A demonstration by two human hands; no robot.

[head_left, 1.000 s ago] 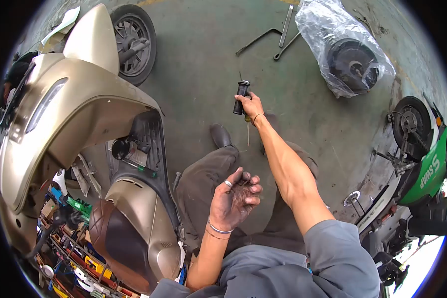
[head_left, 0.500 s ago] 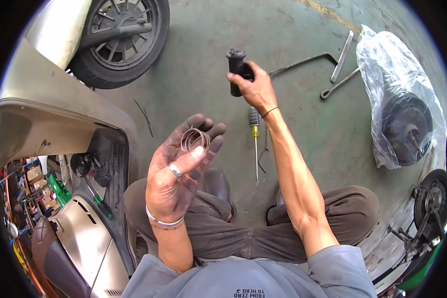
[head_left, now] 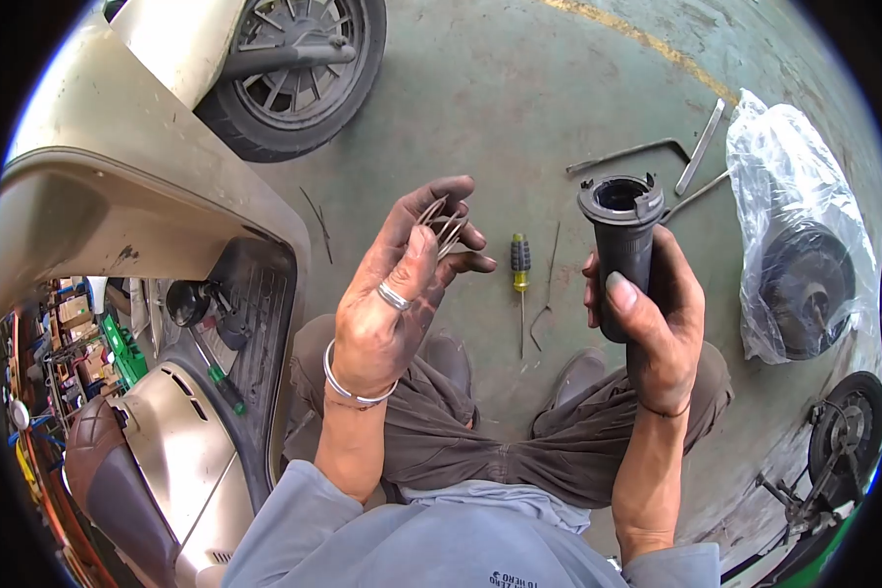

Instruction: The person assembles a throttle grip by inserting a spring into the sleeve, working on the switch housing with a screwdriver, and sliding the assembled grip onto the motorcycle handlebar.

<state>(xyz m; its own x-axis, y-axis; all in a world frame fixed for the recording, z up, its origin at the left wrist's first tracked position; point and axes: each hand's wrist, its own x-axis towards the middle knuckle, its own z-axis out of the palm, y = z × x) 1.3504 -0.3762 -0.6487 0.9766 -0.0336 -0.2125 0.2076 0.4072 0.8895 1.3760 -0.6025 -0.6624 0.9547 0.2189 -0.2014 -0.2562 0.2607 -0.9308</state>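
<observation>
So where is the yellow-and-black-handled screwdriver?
Head view: the screwdriver lies on the green floor between left hand and right hand, beside a thin, bent dark wire.

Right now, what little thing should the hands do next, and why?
I'd probably bring the left hand and its thin wire loops closer to the black tube, because the right hand holds that tube open end up, with a gap between them.

Left hand [head_left: 387,304] holding wire coil [head_left: 445,227], right hand [head_left: 664,318] gripping black tube [head_left: 623,250]
</observation>
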